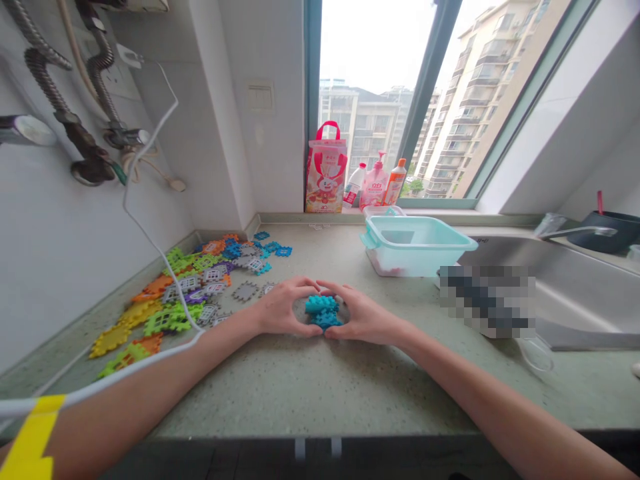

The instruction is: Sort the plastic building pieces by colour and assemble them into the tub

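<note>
A small stack of teal-blue plastic interlocking pieces (323, 311) with toothed edges sits on the counter. My left hand (287, 307) curves around its left side, with the thumb in front and the fingers behind. From the other side my right hand (363, 313) closes round the same stack in a matching curve. The fingertips of both hands almost meet, front and back. Loose grey toothed pieces (246, 291) lie just beyond my left hand.
A spread of coloured toothed pieces (167, 317) covers the counter's left side. A white cable (145, 233) hangs over them and my left forearm. At the back right stands a turquoise plastic tub (425, 250), beside a blurred-out object (485, 303) and the steel sink (580, 293).
</note>
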`<state>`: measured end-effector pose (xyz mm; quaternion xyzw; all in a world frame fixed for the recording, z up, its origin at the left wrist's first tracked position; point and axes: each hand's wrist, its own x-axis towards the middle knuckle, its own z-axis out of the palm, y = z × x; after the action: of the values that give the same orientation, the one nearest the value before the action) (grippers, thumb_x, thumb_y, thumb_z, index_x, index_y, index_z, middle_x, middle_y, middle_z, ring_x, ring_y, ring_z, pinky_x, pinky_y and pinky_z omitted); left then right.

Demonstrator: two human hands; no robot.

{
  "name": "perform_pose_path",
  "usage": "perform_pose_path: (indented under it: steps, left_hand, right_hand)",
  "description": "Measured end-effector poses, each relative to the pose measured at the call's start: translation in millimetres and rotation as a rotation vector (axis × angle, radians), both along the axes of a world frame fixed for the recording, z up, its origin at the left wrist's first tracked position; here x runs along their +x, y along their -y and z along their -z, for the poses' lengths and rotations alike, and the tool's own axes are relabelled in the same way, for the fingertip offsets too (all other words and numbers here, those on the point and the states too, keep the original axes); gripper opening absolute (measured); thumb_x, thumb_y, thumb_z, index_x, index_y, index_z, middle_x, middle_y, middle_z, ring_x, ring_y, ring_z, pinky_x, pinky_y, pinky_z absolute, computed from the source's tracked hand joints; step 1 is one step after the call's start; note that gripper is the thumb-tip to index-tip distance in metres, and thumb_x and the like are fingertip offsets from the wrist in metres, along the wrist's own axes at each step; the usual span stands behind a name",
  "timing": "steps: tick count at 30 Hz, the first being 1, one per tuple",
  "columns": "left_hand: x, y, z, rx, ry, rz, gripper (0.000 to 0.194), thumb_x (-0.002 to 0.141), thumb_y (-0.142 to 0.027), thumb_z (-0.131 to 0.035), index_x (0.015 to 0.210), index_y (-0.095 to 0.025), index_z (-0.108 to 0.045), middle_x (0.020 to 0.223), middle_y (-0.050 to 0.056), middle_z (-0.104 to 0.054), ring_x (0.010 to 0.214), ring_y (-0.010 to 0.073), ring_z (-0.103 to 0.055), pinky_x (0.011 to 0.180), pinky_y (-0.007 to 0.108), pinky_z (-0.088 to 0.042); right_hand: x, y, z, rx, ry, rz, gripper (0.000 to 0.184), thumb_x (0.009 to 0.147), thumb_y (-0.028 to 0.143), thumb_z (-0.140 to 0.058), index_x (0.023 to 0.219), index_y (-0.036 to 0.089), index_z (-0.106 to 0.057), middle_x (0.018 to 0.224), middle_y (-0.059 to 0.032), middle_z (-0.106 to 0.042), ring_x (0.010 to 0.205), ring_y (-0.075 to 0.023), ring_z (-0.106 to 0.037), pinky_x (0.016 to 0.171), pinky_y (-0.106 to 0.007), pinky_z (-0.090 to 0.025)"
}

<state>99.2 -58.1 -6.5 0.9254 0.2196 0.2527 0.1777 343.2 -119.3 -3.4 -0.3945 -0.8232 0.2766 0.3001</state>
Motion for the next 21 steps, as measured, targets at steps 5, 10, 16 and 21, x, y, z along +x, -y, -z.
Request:
perform_pose_path:
  steps: [5, 10, 16, 21]
  left_hand:
    - [-0.1, 0.6, -0.7, -0.008, -0.004, -0.017, 0.067, 0.07, -0.052, -0.088, 0.129, -0.026, -0.069, 0.131, 0.007, -0.065, 0.117, 0.0278, -0.067, 0.105, 0.038, -0.052]
    - [-0.6, 0.7, -3.3, 0.024, -0.011, -0.02, 0.06, 0.072, -0.052, -0.088, 0.123, -0.025, -0.072, 0.131, 0.007, -0.065, 0.116, 0.0277, -0.067, 0.105, 0.038, -0.052]
    - [-0.7, 1.8, -4.4, 0.044, -0.029, 0.005, 0.059, 0.074, -0.049, -0.086, 0.126, -0.027, -0.07, 0.129, 0.005, -0.066, 0.114, 0.0263, -0.068, 0.101, 0.035, -0.053]
    - [-0.5, 1.9, -4.2, 0.075, -0.014, -0.016, 0.06, 0.073, -0.047, -0.087, 0.125, -0.025, -0.066, 0.126, 0.006, -0.068, 0.112, 0.0269, -0.069, 0.1, 0.036, -0.053]
  right_hand:
    - [-2.0, -3.5, 4.8, -0.037, -0.148, -0.075, 0.092, 0.074, 0.024, -0.086, 0.156, 0.029, -0.047, 0.148, -0.0104, -0.059, 0.134, -0.0304, -0.058, 0.112, -0.048, -0.047]
    - [-2.7, -4.8, 8.0, -0.129, -0.182, -0.033, 0.093, 0.073, 0.024, -0.086, 0.157, 0.026, -0.047, 0.151, -0.0132, -0.056, 0.129, -0.0304, -0.061, 0.108, -0.046, -0.05]
    - [-3.7, -5.7, 8.6, -0.192, -0.244, -0.078, 0.092, 0.074, 0.02, -0.084, 0.157, 0.023, -0.046, 0.139, -0.0109, -0.065, 0.116, -0.026, -0.068, 0.102, -0.042, -0.054]
    - [-3.5, -7.0, 9.1, -0.13, -0.24, -0.099, 0.088, 0.075, 0.02, -0.082, 0.155, 0.024, -0.047, 0.14, -0.0092, -0.065, 0.118, -0.0253, -0.067, 0.103, -0.04, -0.052]
